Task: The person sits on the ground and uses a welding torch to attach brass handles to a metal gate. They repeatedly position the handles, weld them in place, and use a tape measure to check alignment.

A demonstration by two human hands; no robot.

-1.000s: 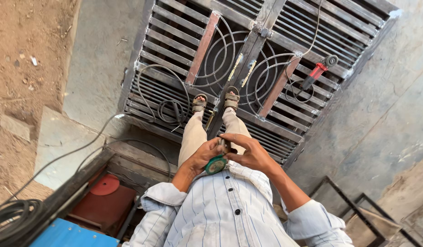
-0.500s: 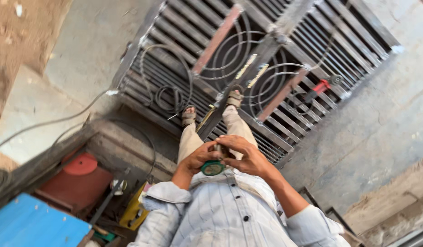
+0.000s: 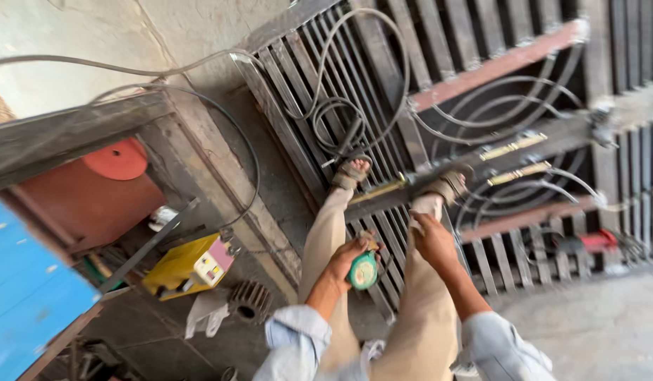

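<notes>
My left hand [image 3: 342, 264] is shut on a small round green tool [image 3: 364, 270], held in front of my left leg. My right hand [image 3: 433, 240] is off the tool, lying flat against my right trouser leg with nothing visible in it. I stand in sandals on a dark metal gate [image 3: 481, 77] with slats and curved scrollwork that lies flat on the ground. My left foot [image 3: 351, 173] and right foot [image 3: 450, 185] are near brass-coloured bolts on its middle bar. Pale blue striped sleeves cover both forearms.
Black cables [image 3: 354, 116] loop over the gate and run left across the concrete. To the left are a yellow box-shaped machine [image 3: 192, 264], a toothed gear [image 3: 249, 302], a red machine [image 3: 93, 187] and a blue surface [image 3: 23, 296]. A red-handled tool [image 3: 587, 241] lies on the gate.
My right hand has come away from the green tool, which both hands held before. The view has swung down and left, bringing the gate and my feet closer.
</notes>
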